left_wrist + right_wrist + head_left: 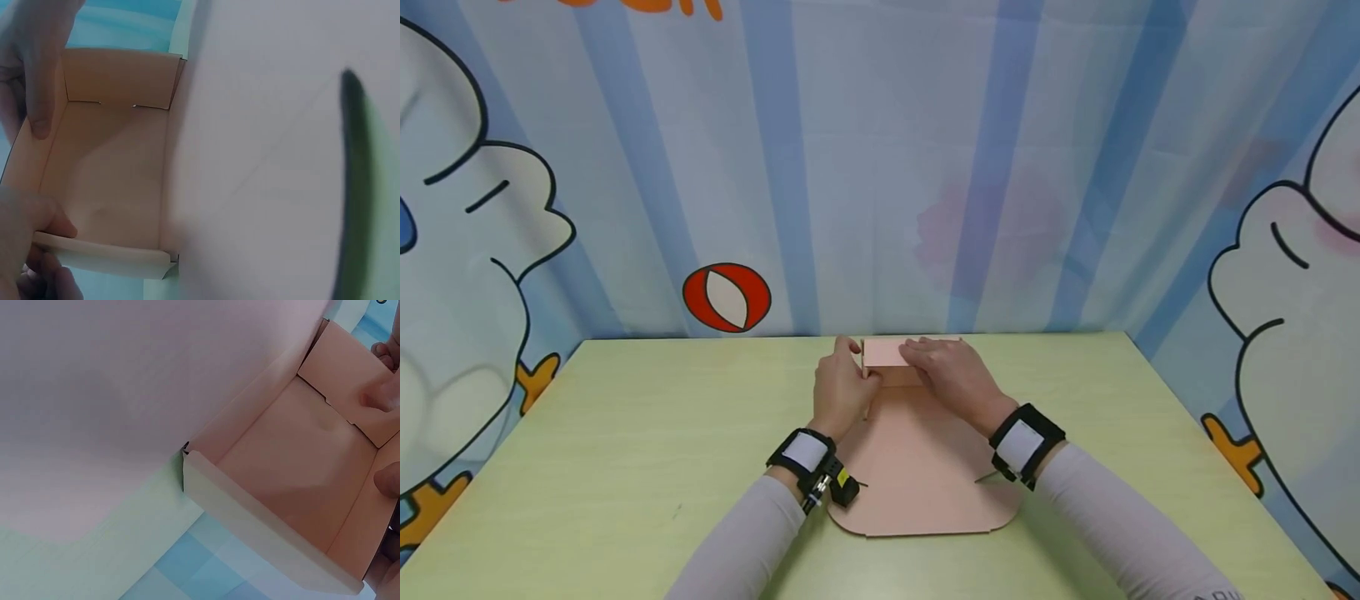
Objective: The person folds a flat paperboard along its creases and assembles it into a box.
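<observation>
A pink cardboard box (901,377), with a shallow tray-like body and folded-up walls, is at the table's far edge. Its long flat flap (925,467) with rounded corners extends toward me. With thumb inside and fingers outside, my left hand (841,383) pinches the left side wall (106,253). My right hand (958,379) grips the far wall (369,506), its thumb on the inner face and fingertips behind. In the left wrist view, slits show where the opposite side wall (122,78) meets the box floor (106,181). The outside of the far wall is hidden.
The pale green table (700,433) extends to both sides of the box. Behind its far edge hangs a blue striped backdrop (872,167) with cartoon figures and a red-and-white ball print (727,298). Both wrists wear black straps with cameras.
</observation>
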A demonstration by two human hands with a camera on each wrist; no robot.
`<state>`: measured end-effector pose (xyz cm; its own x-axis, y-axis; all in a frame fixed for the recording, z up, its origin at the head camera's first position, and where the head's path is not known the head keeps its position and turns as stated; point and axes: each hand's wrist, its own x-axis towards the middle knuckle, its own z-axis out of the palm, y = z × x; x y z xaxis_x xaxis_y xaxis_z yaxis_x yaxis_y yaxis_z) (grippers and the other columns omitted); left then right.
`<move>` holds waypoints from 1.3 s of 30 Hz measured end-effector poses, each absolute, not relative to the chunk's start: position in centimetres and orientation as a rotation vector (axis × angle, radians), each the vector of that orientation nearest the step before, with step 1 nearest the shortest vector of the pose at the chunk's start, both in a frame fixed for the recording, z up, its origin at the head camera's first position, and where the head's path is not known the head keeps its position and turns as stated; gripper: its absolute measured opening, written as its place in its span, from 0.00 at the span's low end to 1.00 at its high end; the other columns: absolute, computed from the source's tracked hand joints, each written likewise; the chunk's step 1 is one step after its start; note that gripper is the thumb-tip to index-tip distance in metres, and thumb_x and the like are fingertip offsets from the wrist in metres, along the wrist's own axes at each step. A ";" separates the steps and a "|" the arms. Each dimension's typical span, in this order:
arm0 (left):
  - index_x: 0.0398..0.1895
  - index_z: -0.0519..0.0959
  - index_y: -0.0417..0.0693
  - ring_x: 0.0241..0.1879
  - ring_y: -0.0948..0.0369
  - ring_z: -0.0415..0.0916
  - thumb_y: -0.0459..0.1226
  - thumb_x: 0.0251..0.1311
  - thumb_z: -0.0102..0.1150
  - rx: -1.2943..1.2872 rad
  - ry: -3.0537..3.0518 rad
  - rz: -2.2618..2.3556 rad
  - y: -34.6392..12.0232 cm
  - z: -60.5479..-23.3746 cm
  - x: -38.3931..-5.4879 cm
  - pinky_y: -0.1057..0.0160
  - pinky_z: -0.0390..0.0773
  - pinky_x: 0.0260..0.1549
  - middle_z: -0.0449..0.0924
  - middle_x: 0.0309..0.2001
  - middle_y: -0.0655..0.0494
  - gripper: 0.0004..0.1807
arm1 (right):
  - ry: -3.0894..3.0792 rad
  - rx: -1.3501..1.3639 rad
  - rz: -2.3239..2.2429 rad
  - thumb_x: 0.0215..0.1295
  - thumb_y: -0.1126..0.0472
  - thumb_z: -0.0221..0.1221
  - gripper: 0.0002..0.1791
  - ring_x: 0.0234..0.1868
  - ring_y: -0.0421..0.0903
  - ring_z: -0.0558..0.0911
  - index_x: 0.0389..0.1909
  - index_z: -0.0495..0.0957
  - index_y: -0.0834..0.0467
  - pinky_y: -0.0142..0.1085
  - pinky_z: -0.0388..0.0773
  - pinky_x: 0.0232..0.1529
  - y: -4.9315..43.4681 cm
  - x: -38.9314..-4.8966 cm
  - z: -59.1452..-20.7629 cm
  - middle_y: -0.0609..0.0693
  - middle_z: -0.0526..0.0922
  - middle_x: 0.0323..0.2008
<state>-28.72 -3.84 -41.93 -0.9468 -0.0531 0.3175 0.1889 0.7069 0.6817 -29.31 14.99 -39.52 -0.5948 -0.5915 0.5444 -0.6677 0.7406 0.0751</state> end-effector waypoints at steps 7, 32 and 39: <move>0.54 0.75 0.35 0.24 0.56 0.80 0.35 0.58 0.65 -0.117 -2.619 -1.010 -3.4 -42.1 -29.0 0.66 0.72 0.19 0.86 0.35 0.41 0.22 | -2.377 0.963 0.198 0.62 0.66 0.65 0.16 0.47 0.48 0.88 0.52 0.84 0.54 0.42 0.85 0.44 15.0 -29.3 -39.5 0.52 0.89 0.47; 0.51 0.74 0.32 0.40 0.47 0.87 0.32 0.61 0.62 -0.098 -2.652 -0.934 -2.7 -42.6 -29.6 0.53 0.86 0.38 0.85 0.42 0.36 0.18 | -2.388 0.958 0.213 0.62 0.67 0.65 0.16 0.48 0.49 0.88 0.51 0.84 0.56 0.43 0.85 0.46 15.0 -29.1 -39.4 0.53 0.88 0.48; 0.50 0.73 0.32 0.39 0.46 0.87 0.31 0.60 0.62 -0.087 -2.658 -0.943 -2.7 -42.7 -29.6 0.52 0.86 0.36 0.84 0.41 0.36 0.17 | -2.378 0.961 0.213 0.62 0.67 0.65 0.15 0.48 0.49 0.88 0.50 0.85 0.54 0.43 0.85 0.45 15.0 -29.1 -39.3 0.52 0.88 0.47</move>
